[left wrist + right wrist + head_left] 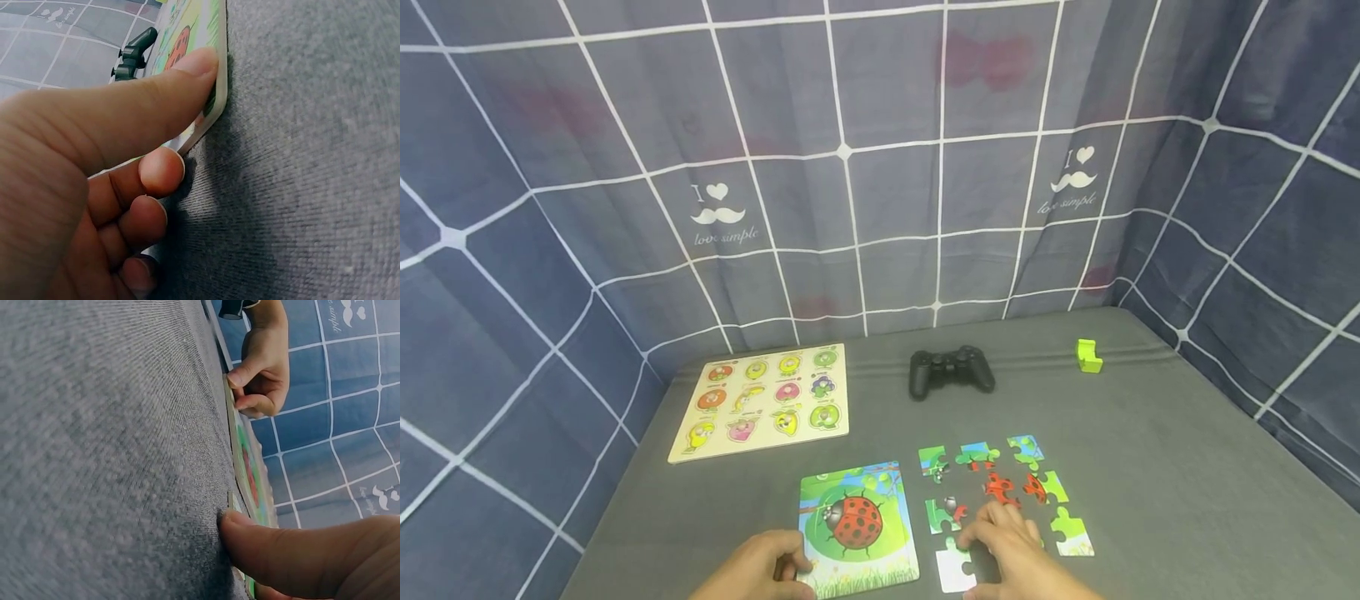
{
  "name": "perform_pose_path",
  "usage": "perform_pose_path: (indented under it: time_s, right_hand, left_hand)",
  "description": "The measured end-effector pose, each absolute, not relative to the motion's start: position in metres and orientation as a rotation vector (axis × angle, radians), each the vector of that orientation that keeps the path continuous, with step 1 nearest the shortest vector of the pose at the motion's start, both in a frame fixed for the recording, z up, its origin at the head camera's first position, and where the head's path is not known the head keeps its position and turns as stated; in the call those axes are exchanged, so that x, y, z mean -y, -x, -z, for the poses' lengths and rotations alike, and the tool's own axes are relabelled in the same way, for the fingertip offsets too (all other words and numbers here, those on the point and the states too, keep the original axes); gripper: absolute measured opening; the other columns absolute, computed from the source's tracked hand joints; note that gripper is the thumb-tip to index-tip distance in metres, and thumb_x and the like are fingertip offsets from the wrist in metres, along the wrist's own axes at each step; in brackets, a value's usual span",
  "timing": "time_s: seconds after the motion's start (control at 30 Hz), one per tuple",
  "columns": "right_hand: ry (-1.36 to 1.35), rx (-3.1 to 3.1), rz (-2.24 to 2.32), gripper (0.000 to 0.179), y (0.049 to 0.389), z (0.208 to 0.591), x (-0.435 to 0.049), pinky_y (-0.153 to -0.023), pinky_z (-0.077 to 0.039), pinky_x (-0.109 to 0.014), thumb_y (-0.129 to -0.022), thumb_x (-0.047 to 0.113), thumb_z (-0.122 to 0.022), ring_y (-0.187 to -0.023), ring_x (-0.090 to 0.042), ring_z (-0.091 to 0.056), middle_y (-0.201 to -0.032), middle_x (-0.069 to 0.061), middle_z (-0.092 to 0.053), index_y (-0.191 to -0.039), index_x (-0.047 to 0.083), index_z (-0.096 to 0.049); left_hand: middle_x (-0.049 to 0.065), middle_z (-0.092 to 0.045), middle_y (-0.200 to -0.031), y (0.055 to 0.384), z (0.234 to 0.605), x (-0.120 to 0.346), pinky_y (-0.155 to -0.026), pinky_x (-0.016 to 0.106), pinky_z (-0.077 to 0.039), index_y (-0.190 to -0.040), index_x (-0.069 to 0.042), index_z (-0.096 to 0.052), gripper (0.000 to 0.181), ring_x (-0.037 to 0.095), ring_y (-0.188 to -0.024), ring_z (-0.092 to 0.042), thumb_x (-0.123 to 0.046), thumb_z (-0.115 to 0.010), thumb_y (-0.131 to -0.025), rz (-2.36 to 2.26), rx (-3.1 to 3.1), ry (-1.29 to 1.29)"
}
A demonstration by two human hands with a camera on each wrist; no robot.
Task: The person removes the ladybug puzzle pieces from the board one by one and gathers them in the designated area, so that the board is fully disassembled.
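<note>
My left hand (763,567) holds the lower left corner of a square ladybug picture board (857,529). In the left wrist view its thumb (194,62) lies over the board's edge, and the other fingers curl beside the corner. Right of the board my right hand (1011,550) pinches a mostly white jigsaw piece with a green tab (953,572) between thumb and index finger. The right wrist view shows that thumb (250,540) against the piece's edge. Several loose ladybug pieces lie around this hand, among them a red one (998,486) and a green corner piece (1075,533); the hand hides part of the group.
A wooden fruit peg board (767,408) lies at the back left of the grey cloth surface (865,450). Behind the pieces sits a black game controller (951,371). A small lime-green block (1087,357) stands at the back right. Checked curtains (895,200) enclose the table.
</note>
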State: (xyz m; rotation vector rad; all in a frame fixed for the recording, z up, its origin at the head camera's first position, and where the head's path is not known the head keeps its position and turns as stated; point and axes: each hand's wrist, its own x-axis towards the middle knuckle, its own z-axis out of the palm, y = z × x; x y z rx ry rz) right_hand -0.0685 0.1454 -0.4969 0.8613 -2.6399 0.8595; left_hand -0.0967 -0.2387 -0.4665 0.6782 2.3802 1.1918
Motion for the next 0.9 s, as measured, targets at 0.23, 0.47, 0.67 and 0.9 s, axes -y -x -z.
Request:
perform_pose_path:
  time_s: [0.23, 0.47, 0.67, 0.9]
  right_hand:
    - [-0.845, 2.644, -0.835, 0.045, 0.0703, 0.4985, -0.1438, -0.070, -0.021, -0.023, -0.062, 0.042, -0.086, -0.092, 0.001, -0.031, -0.098, 0.017, -0.038, -0.097, 0.028, -0.061]
    - [-0.856, 2.623, -0.834, 0.045, 0.0703, 0.4991, -0.1455, -0.068, -0.019, -0.023, -0.061, 0.047, -0.084, -0.091, 0.002, -0.027, -0.096, 0.017, -0.037, -0.096, 0.028, -0.061]
    - [-0.867, 2.606, -0.842, 0.044, 0.0707, 0.4994, -0.1453, -0.068, -0.019, -0.023, -0.062, 0.046, -0.084, -0.091, 0.003, -0.028, -0.094, 0.018, -0.039, -0.095, 0.028, -0.062]
    - [-0.870, 2.564, -0.817, 0.045, 0.0708, 0.5014, -0.1451, -0.067, -0.018, -0.022, -0.060, 0.049, -0.082, -0.091, 0.002, -0.029, -0.094, 0.018, -0.040, -0.094, 0.029, -0.062]
  left_hand:
    - [-0.010, -0.055, -0.074, 0.0998, 0.4687, 0.2442, -0.058, 0.021, -0.040, -0.082, -0.010, -0.061, 0.021, -0.006, -0.064, -0.045, -0.025, -0.076, -0.083, -1.210, -2.370, -0.846]
    - [-0.009, -0.056, -0.076, 0.1015, 0.4720, 0.2442, -0.059, 0.021, -0.041, -0.083, -0.008, -0.062, 0.020, -0.005, -0.064, -0.047, -0.024, -0.074, -0.086, -1.252, -2.308, -0.831]
    - [-0.011, -0.054, -0.076, 0.1012, 0.4707, 0.2429, -0.058, 0.022, -0.041, -0.084, -0.007, -0.063, 0.021, -0.003, -0.063, -0.047, -0.023, -0.074, -0.086, -1.258, -2.284, -0.741]
    - [-0.013, -0.054, -0.075, 0.1012, 0.4689, 0.2419, -0.058, 0.021, -0.040, -0.084, -0.007, -0.063, 0.020, -0.004, -0.063, -0.047, -0.023, -0.074, -0.086, -1.248, -2.296, -0.748]
